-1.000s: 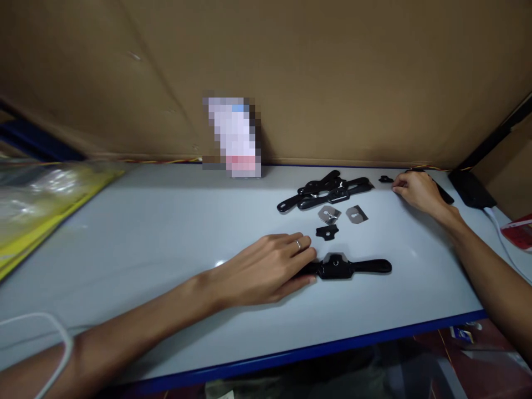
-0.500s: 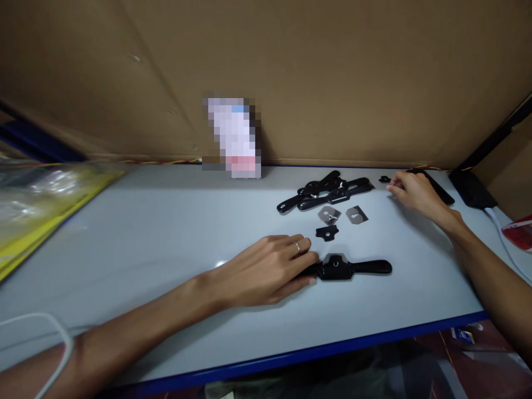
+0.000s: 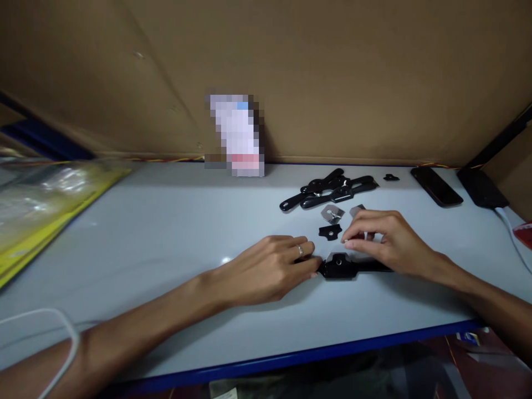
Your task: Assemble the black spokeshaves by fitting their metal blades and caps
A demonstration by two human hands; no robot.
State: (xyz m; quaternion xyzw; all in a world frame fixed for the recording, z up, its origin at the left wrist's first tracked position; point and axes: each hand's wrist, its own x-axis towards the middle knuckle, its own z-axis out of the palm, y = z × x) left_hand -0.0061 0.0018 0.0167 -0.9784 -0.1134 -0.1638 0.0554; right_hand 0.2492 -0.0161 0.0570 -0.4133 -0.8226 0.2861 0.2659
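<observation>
A black spokeshave lies near the front of the table with its blade and a black cap on it. My left hand is closed around its left handle. Above its right handle, my right hand pinches something small and pale, possibly a screw, too small to make out. Just behind the tool lies a loose black cap piece. Farther back are a loose steel blade and a second blade, partly hidden by my right hand. More black spokeshaves lie in a pile behind them.
A small black cap and a dark phone lie at the back right, beside a black box with a white cable. Plastic-wrapped yellow packaging covers the left. A blurred-out upright item leans against the cardboard wall.
My right hand has come from the back right, by the small black cap, to above the spokeshave's right handle. My left hand keeps its hold on the left handle.
</observation>
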